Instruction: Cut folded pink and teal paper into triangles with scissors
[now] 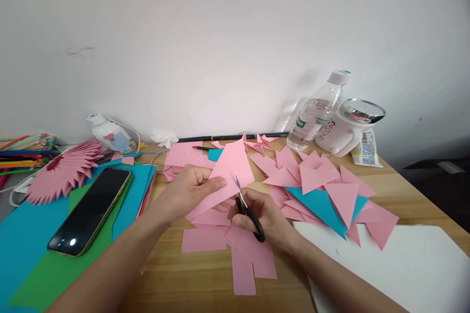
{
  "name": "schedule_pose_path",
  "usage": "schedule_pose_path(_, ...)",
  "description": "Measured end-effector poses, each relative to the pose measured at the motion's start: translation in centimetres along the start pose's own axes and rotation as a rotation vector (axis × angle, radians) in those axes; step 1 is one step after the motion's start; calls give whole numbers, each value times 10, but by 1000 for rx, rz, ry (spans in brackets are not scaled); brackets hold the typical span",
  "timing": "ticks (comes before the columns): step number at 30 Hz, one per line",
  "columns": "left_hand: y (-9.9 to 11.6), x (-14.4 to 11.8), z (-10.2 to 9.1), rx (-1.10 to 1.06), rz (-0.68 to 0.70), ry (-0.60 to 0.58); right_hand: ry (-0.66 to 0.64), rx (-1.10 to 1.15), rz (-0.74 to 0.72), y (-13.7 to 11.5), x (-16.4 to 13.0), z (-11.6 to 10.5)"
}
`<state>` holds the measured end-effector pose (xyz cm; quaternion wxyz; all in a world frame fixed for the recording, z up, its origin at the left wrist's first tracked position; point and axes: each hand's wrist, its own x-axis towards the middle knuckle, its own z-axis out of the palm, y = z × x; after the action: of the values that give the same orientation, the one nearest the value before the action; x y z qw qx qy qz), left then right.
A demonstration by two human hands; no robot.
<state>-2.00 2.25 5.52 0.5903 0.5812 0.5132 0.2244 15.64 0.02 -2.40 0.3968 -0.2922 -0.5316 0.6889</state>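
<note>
Pink paper sheet (229, 168), thin and folded to a point, sits lifted just above the wooden table (176, 274), near its middle. My left hand (191, 188) pinches its lower left edge between thumb and fingers. My right hand (262, 215) is closed through the black handles of the small scissors (245, 205), whose blades stand slightly parted at the sheet's right edge. I judge the paper light, limp and easy to crease or tear, so the best hold is close beside the blades, where it flexes least.

Loose pink squares (235, 249) lie under my hands. A heap of pink and blue paper triangles (319, 190) spreads to the right, above a white sheet (396, 264). To the left a black phone (90, 210) rests on blue and green paper (33, 254), near a pink pleated fan (64, 171). A clear water bottle (316, 115) and white mug (348, 129) stand by the wall.
</note>
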Motion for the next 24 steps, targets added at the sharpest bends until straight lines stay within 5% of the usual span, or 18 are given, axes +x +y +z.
schedule_pose_path(24,0,0,1,-14,15,-54,53,-55,2,4,1,0)
